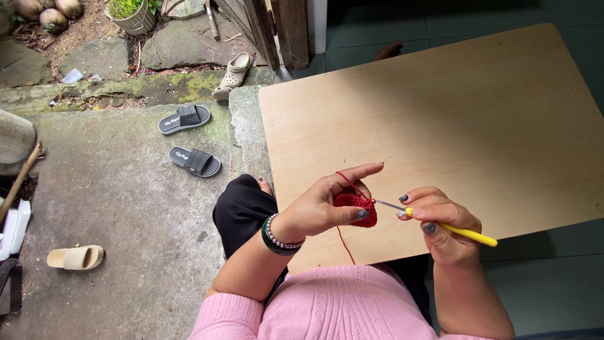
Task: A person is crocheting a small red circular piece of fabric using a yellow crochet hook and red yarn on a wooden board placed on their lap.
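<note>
Over a pale wooden desk (440,113) set beside a mossy stone step (126,94) where dark slide sandals (195,160) lie scattered, you work a small red crochet piece (356,208) held just above the desk's near edge. Your left hand (327,204) has its fingers (362,215) pinched on the red piece, thumb pressing it from the front, while the forefinger stretches out straight to carry the red yarn (343,178); a loose strand hangs down toward your pink sweater (333,308). Your right hand (440,226) has its fingers (430,228) clenched around the yellow-handled crochet hook (450,229), its metal tip touching the right edge of the red piece. To do this stitch well, in my judgement, keep the raised forefinger steady so the yarn stays taut, hold the work firmly close to the hook's tip, and turn the hook with the wrist instead of pulling, so the loop stays even.
</note>
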